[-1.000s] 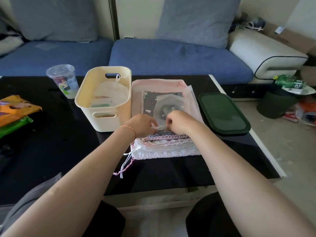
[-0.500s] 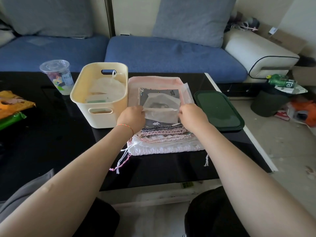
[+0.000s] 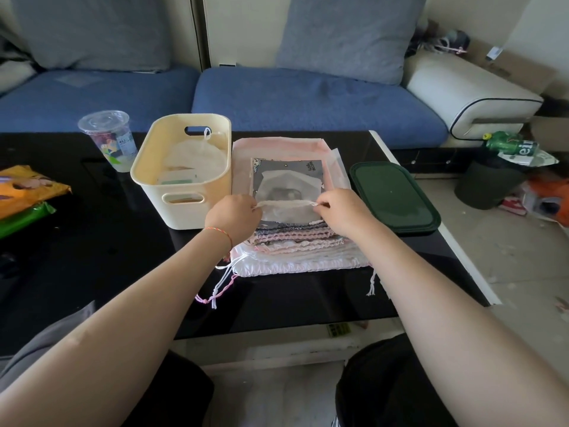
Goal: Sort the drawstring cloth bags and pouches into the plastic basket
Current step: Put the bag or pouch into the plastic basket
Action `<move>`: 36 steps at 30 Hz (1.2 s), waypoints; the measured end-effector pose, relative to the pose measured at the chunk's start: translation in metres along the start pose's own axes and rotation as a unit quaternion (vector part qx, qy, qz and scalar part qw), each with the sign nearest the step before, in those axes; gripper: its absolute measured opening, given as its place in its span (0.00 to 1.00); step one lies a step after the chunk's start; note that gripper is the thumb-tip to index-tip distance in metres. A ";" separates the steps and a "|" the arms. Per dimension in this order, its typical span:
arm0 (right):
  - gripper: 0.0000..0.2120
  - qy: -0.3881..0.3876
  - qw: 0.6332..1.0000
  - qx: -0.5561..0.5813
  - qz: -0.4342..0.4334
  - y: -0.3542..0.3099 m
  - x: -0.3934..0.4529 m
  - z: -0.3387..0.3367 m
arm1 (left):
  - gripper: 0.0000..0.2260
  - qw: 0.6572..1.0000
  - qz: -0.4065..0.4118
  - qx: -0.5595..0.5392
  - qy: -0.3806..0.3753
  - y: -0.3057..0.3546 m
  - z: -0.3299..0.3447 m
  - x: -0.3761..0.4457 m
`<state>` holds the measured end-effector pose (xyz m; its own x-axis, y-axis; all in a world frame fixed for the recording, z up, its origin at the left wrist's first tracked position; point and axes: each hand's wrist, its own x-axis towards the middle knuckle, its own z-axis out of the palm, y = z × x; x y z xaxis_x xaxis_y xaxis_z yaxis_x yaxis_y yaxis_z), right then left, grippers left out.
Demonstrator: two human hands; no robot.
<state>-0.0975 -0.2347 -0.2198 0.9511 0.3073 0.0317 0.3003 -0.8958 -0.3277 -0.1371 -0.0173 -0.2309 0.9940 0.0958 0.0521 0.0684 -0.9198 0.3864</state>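
In the head view, the left hand (image 3: 233, 214) and the right hand (image 3: 341, 211) each pinch one end of the gathered top edge of a sheer white pouch (image 3: 286, 195), stretched between the fingers on top of the stack of bags (image 3: 295, 245). The plastic basket (image 3: 172, 192) stands just beside the left fingers. The pouch looks very light, soft and limp, so holding both corners seems sensible. The grey bag (image 3: 308, 166) beyond the fingers carries small print, too small to read.
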 end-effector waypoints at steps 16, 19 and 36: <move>0.12 0.072 0.934 0.232 0.263 0.022 0.005 -0.013 | 0.25 0.996 0.016 -0.085 -0.002 -0.020 0.000 -0.013; 0.13 0.068 0.860 0.399 0.309 0.016 0.009 -0.016 | 0.27 0.992 0.013 -0.122 0.006 -0.018 -0.002 -0.013; 0.06 -0.030 0.799 0.549 0.243 0.015 0.004 -0.016 | 0.23 0.995 -0.016 -0.097 0.008 -0.020 0.010 -0.001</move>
<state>-0.0878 -0.2520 -0.2096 0.9210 0.0541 -0.3859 -0.3793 -0.1020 -0.9196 -0.1390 -0.0031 -0.2478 0.9901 0.1310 0.0512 0.0803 -0.8253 0.5590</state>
